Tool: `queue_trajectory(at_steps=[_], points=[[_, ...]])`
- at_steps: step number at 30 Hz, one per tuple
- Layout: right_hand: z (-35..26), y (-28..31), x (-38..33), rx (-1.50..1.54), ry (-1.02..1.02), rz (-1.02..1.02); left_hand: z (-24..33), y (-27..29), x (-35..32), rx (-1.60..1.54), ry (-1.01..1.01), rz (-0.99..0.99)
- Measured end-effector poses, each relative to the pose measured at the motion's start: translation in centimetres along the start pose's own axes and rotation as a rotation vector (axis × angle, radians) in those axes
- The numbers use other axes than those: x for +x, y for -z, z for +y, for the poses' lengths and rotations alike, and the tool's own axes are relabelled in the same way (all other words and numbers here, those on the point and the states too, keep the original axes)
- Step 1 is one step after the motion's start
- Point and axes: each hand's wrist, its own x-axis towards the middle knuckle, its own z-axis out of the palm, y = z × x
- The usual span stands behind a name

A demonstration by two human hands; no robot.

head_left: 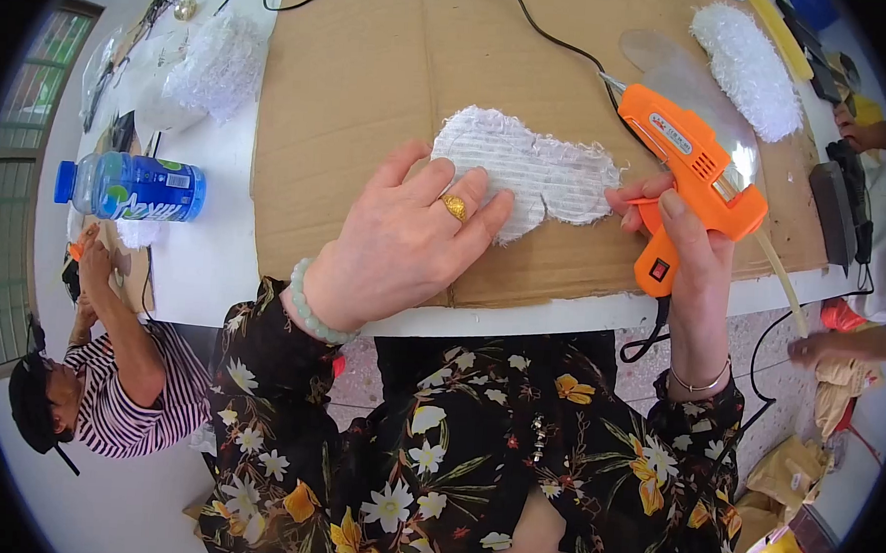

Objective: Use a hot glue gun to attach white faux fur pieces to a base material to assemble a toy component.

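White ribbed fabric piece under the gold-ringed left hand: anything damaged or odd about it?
The fabric piece has a short slit in its near edge, right of the left hand, and its rim is frayed. The slit breaks the outline; cut or tear, I cannot tell.

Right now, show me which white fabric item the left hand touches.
The flat ribbed piece on the cardboard, under the left hand; the shaggy piece, upper right, and shaggy heap, upper left, are untouched.

White lettering (pixel 151 204) on blue bottle (pixel 132 182), printed label (pixel 670 132) on orange glue gun (pixel 705 160).
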Motion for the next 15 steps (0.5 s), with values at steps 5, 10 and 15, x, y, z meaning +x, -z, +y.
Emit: queue_trajectory(at_steps=[5,10,15], points=[[-0.11,-0.27,-0.06,0.003,-0.007,0.003,0.09,0.11,-0.27,0.007,0.006,0.004],[-0.17,-0.18,-0.06,-0.002,-0.011,0.01,0.03,0.03,-0.17,0.016,-0.004,0.015],[-0.11,0.01,-0.21,0.0,-0.009,-0.004,0.24,0.22,-0.2,0.017,-0.001,-0.012]])
